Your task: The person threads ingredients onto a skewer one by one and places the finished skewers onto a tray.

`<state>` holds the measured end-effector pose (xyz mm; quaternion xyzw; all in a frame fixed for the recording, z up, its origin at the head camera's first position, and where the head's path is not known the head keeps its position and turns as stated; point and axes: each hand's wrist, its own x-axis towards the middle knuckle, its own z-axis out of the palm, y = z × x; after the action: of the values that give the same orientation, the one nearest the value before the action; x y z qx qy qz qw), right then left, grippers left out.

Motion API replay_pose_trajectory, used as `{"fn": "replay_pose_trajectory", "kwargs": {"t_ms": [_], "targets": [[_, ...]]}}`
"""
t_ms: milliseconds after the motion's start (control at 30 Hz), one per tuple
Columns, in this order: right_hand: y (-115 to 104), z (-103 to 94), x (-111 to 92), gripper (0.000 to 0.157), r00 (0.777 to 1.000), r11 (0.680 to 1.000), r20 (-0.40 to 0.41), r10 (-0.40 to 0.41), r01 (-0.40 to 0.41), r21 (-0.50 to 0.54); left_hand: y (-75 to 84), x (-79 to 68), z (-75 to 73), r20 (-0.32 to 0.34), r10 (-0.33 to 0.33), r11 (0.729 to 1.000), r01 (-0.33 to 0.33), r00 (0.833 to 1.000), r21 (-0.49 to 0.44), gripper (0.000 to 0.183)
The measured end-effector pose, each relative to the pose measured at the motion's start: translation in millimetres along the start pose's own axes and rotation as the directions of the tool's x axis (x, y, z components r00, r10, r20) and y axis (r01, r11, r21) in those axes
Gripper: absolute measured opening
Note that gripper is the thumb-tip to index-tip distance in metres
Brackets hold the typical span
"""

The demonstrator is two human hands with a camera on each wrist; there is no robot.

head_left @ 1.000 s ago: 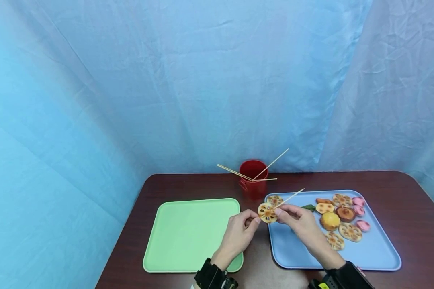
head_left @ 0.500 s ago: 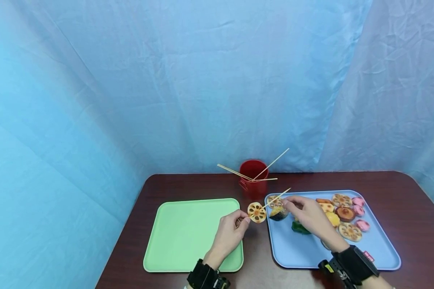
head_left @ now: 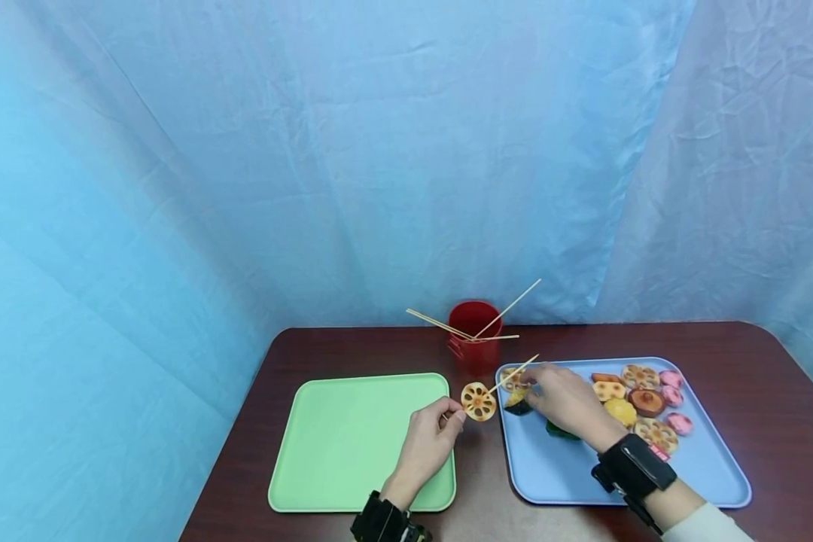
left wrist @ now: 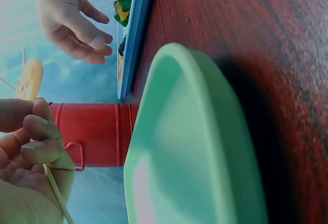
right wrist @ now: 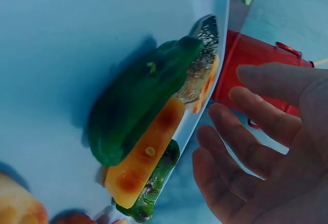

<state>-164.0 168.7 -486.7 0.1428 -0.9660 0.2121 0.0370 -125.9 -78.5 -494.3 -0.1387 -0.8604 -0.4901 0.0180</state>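
Gripping a skewer (head_left: 516,372) in left hand (head_left: 428,436), with fingers curled round it. Threaded on that skewer: a lotus slice (head_left: 478,402), right at left fingertips, between green tray (head_left: 352,444) and blue tray (head_left: 549,478), up off the surface (head_left: 477,489). Upper end of skewer slanting toward back left corner of blue tray.

Holding nothing visible in right hand (head_left: 572,403). With fingers loosely bent and spread, over left part of blue tray, near a dark-skinned yellow piece (head_left: 518,403). Hard to judge that gap from head view; apart from food in right wrist view.

Also on blue tray: green pepper (right wrist: 138,101) alongside a browned orange piece (right wrist: 148,152), more lotus slices, a mushroom (head_left: 647,403), a round yellow piece (head_left: 619,411), pink pieces (head_left: 680,423) at right.

Behind, between trays: red cup (head_left: 474,360), with spare skewers (head_left: 523,296) leaning out.
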Motion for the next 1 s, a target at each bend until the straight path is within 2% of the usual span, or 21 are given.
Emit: {"fn": "replay_pose_trajectory", "kwargs": {"t_ms": [200,800,900,1000], "targets": [[2.0,4.6,2.4,0.028,0.993,0.994,0.046,-0.105,0.106,-0.031,-0.5,-0.6,0.1,-0.006,0.005,1.0,-0.005,1.0,0.011,0.01],[3.0,7.3,1.2,0.027,0.99,0.978,0.029,-0.14,0.143,-0.151,-0.3,-0.5,-0.3,-0.009,0.028,0.999,-0.028,1.0,0.032,0.01],[2.8,6.8,1.4,0.024,0.991,0.982,0.04,-0.131,0.136,-0.134,-1.3,-0.9,-0.9,-0.014,0.028,0.999,-0.027,1.0,0.035,0.009],[2.3,6.0,1.5,0.023,0.991,0.991,0.081,-0.109,0.116,-0.074,-2.6,-1.3,-1.9,-0.021,0.02,0.999,-0.02,1.0,0.038,0.01]]}}
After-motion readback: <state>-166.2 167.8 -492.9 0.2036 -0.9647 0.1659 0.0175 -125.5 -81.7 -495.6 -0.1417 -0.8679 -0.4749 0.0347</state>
